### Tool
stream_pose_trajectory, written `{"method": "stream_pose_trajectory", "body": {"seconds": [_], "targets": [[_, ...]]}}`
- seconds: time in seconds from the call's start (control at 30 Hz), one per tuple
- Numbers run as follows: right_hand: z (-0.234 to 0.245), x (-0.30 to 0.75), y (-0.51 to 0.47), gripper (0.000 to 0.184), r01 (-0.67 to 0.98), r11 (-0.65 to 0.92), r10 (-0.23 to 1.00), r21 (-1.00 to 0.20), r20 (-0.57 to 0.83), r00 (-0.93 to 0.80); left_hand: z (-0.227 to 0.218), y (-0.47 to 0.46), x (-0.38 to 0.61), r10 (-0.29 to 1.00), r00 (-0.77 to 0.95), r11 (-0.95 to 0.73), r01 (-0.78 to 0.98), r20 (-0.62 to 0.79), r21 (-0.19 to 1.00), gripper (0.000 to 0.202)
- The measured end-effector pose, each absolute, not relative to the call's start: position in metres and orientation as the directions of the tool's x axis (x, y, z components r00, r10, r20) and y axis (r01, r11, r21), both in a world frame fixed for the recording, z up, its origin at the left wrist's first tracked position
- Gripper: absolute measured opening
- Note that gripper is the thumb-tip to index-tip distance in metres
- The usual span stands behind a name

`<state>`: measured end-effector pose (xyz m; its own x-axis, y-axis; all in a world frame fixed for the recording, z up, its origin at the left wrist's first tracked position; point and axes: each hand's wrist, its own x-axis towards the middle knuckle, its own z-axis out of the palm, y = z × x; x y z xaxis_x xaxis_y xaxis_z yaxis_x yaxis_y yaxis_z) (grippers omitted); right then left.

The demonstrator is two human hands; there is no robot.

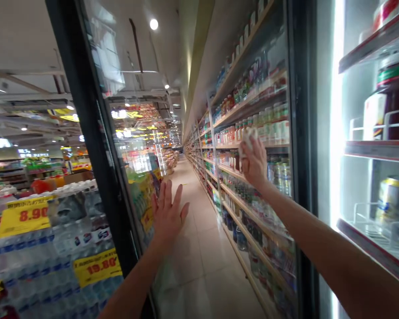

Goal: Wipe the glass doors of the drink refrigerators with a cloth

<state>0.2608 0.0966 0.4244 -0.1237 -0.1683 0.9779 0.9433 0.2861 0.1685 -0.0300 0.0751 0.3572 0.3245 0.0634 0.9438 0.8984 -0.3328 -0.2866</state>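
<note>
A glass fridge door (199,248) with a dark frame stands swung open in front of me. Against its pane my left hand (168,215) lies flat, fingers spread, holding nothing. Higher up and to the right, my right hand (254,161) presses a crumpled white cloth (251,134) to the glass. Motion blurs the cloth, and the hand covers part of it. Bottles and cans on long shelves show in the pane behind both hands.
The lit fridge interior (326,186) is at the right, with a dark bottle (390,102) and a can (395,199) behind wire guards. Stacked water bottles (69,235) with yellow price signs (98,267) stand left of the door frame (96,133).
</note>
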Motion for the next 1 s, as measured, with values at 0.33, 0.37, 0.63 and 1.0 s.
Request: {"method": "stream_pose_trajectory", "body": {"seconds": [0.33,0.37,0.63,1.0], "targets": [[0.407,0.233,0.09,0.047,0.818,0.329,-0.098,0.471,0.879,-0.467,0.357,0.075,-0.03,0.056,0.331,-0.324,0.899,0.942,-0.296,0.063],[0.415,0.24,0.093,0.046,0.898,0.304,-0.125,0.319,0.947,-0.294,0.357,0.075,-0.03,0.06,0.328,-0.323,0.9,0.943,-0.293,0.061],[0.397,0.196,0.089,0.047,0.721,0.419,-0.113,0.552,0.82,-0.562,0.358,0.075,-0.034,0.081,0.333,-0.338,0.896,0.94,-0.288,0.057],[0.432,0.2,0.092,0.053,0.799,0.399,-0.129,0.45,0.89,-0.437,0.361,0.071,-0.041,0.135,0.374,-0.378,0.875,0.918,-0.301,0.054]]}}
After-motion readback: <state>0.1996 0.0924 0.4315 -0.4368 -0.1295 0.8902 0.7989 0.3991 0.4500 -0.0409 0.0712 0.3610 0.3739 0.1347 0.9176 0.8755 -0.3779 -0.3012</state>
